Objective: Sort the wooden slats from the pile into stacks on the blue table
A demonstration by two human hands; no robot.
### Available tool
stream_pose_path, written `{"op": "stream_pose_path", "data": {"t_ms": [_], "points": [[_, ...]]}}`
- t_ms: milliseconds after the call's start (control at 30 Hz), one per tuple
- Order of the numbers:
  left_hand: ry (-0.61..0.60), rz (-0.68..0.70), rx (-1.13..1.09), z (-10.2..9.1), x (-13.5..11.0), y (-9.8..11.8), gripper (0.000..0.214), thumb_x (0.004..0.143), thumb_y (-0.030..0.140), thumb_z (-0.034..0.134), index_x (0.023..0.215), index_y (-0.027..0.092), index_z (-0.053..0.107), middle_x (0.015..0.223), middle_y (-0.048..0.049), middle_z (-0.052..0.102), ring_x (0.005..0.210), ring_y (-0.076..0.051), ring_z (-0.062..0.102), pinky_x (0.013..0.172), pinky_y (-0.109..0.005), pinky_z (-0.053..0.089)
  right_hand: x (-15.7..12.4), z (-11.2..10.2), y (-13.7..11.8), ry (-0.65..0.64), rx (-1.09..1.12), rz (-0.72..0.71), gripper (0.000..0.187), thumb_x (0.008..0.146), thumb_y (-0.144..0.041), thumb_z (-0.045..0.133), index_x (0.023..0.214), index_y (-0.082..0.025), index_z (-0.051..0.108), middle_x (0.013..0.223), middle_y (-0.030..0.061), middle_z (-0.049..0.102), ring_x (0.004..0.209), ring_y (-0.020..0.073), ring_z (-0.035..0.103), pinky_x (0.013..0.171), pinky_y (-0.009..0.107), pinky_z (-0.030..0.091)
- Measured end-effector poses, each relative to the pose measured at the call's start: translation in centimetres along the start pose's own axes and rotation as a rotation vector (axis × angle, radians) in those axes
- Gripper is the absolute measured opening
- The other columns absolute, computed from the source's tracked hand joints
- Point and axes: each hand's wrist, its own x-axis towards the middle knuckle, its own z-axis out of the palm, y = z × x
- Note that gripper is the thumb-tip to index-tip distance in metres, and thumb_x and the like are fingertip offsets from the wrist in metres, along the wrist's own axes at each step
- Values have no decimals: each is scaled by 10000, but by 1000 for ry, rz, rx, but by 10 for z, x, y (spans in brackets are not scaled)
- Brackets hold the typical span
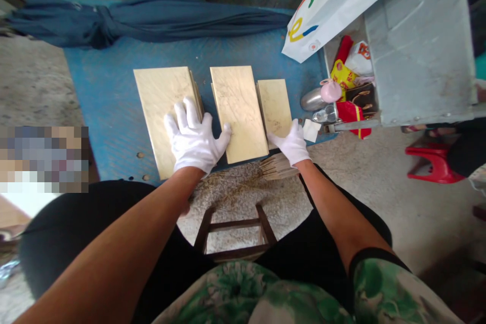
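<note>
Head view shows the left hand, gloved, fingers spread flat on the left stack of gold paper at frame centre, thumb touching the middle stack. Right hand rests against the smaller right stack, fingers loosely curled, holding nothing, on the blue board.

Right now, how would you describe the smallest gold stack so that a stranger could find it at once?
Start at the blue board on the ground, where three stacks of gold sheets lie in a row. The smallest gold stack is at the right end, next to the middle stack, and the gloved right hand touches its near corner. It is clearly shorter and narrower than the other two.
</note>
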Motion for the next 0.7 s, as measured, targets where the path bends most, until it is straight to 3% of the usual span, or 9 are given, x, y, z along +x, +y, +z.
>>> {"op": "stream_pose_path", "data": {"t_ms": [100, 200, 367, 467, 700], "points": [[14, 15, -19, 1, -1, -1, 608, 954, 562, 439, 1296, 125, 688, 1733, -170, 212, 1586, -478, 139, 1258, -701, 94, -26, -16, 21, 16, 42, 38, 1216, 748, -691, 752, 1627, -57, 199, 1617, 269, 319, 1524, 377, 311, 1223, 476, 329], [45, 35, -25, 3, -2, -2, 631, 962, 582, 405, 1307, 133, 683, 1735, -147, 216, 1586, -466, 145, 1255, -704, 110, -67, -23, 47, -23, 9, 108, 1269, 696, -709, 780, 1639, -94, 193, 1638, 264, 294, 1512, 394, 341, 1213, 494, 344], [46, 42, -56, 4, -2, -4, 725, 961, 639, 351, 1290, 88, 689, 1731, -146, 223, 1583, -467, 139, 1255, -707, 101, -127, 2, 86, -75, -73, 207, 1440, 596, -709, 835, 1641, -33, 112, 1627, 324, 264, 1478, 446, 383, 1172, 504, 394], [63, 45, -67, 5, -2, -5, 752, 955, 663, 331, 1282, 90, 692, 1730, -133, 232, 1586, -455, 137, 1259, -693, 93, -131, 22, 96, -42, -72, 257, 1486, 585, -716, 835, 1642, -21, 57, 1632, 336, 225, 1501, 451, 343, 1182, 488, 384], [71, 50, -14, 6, -2, -5, 641, 950, 608, 395, 1264, 136, 694, 1726, -176, 228, 1588, -452, 159, 1258, -682, 118, -112, 55, 92, 87, 7, 245, 1582, 506, -711, 875, 1630, -9, 10, 1633, 350, 143, 1529, 466, 245, 1195, 487, 371]]}}
